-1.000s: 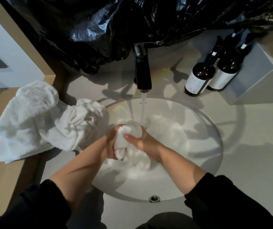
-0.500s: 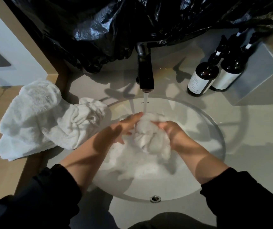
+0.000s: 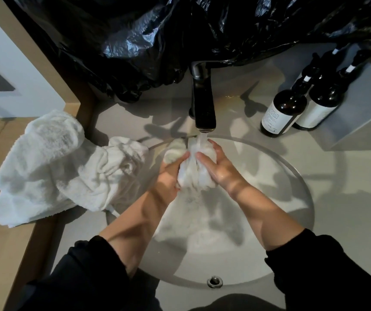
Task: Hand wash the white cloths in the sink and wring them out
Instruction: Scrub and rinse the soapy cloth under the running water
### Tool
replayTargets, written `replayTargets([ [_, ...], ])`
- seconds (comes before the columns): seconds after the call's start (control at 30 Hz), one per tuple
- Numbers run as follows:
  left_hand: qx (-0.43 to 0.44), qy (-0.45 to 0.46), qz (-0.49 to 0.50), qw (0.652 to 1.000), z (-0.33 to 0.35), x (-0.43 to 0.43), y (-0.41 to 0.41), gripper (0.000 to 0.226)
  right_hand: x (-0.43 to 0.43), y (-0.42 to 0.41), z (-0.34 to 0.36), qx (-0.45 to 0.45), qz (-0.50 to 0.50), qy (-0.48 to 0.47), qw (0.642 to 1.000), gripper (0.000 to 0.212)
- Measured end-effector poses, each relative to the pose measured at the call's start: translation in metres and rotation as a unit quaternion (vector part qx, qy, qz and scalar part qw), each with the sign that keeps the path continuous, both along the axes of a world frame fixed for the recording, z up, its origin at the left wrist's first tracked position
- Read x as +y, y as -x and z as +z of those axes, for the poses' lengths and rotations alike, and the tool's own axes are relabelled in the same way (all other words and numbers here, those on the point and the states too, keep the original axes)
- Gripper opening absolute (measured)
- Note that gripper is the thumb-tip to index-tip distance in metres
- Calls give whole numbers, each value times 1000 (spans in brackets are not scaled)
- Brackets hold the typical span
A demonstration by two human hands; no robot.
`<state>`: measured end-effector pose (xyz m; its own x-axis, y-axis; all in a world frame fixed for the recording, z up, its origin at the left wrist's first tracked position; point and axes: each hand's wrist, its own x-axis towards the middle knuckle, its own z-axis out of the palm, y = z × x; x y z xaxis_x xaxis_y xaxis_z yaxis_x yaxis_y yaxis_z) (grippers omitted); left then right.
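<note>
A wet white cloth [image 3: 193, 173] is bunched between both my hands, right under the stream from the black faucet [image 3: 203, 104]. My left hand [image 3: 168, 173] grips its left side, with one end of the cloth sticking up past the fingers. My right hand [image 3: 220, 167] grips the right side, fingers wrapped round the bunch. Both hands hover over the round white sink [image 3: 292, 176], whose bottom holds soapy, foamy water. Two more white cloths [image 3: 63, 169] lie heaped on the counter left of the sink.
Two dark pump bottles [image 3: 283, 113] with white labels stand at the back right beside a grey box [image 3: 364, 104]. Black plastic sheeting [image 3: 180, 37] hangs behind the faucet. A wooden ledge [image 3: 7, 254] borders the counter on the left. The overflow drain [image 3: 214, 281] sits at the sink's near rim.
Both hands raised the cloth further back, directly under the running water, and squeezed it into a tighter bunch between them.
</note>
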<state>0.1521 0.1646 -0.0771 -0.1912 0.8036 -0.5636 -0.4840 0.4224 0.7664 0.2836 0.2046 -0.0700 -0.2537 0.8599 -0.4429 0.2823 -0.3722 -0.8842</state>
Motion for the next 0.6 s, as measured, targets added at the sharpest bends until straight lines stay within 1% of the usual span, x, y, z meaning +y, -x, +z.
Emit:
replayTargets([
  [0.03, 28, -9, -5, 1000, 4, -1, -2, 47, -4, 5, 0, 15, -8, 1, 1000, 76],
  [0.1, 100, -17, -38, 994, 10, 0, -5, 43, -4, 11, -2, 49, -64, 9, 997, 79],
  [0.13, 142, -8, -62, 988, 15, 4, -6, 42, -1, 13, -1, 52, -90, 6, 995, 77],
  [0.17, 186, 18, -90, 978, 22, 7, -7, 45, 4, 14, 1, 51, -112, 1, 992, 66],
  [0.2, 213, 53, -124, 968, 27, 11, -6, 53, 10, 12, 3, 55, -133, 7, 990, 50],
  [0.23, 218, 81, -160, 960, 32, 14, -4, 61, 16, 11, 7, 61, -153, 32, 986, 36],
  [0.27, 222, 90, -199, 950, 36, 16, -2, 66, 21, 9, 10, 59, -168, 62, 982, 26],
  [0.3, 237, 85, -238, 938, 40, 17, -1, 68, 25, 8, 15, 49, -173, 84, 980, 20],
  [0.37, 260, 71, -293, 917, 43, 18, 0, 68, 27, 6, 15, 44, -170, 84, 981, 10],
  [0.43, 252, 82, -311, 913, 42, 20, 1, 71, 23, 6, 14, 66, -180, 88, 978, 8],
  [0.47, 257, 97, -328, 904, 40, 23, 4, 75, 18, 4, 14, 71, -178, 88, 978, 9],
  [0.53, 256, 130, -385, 877, 39, 22, 11, 86, 11, -2, 10, 49, -150, 81, 984, 13],
  [0.57, 234, 140, -397, 877, 38, 17, 14, 89, 8, -6, 8, 35, -127, 82, 988, 16],
  [0.6, 195, 135, -392, 889, 34, 12, 15, 88, 5, -10, 5, 18, -100, 90, 991, 21],
])
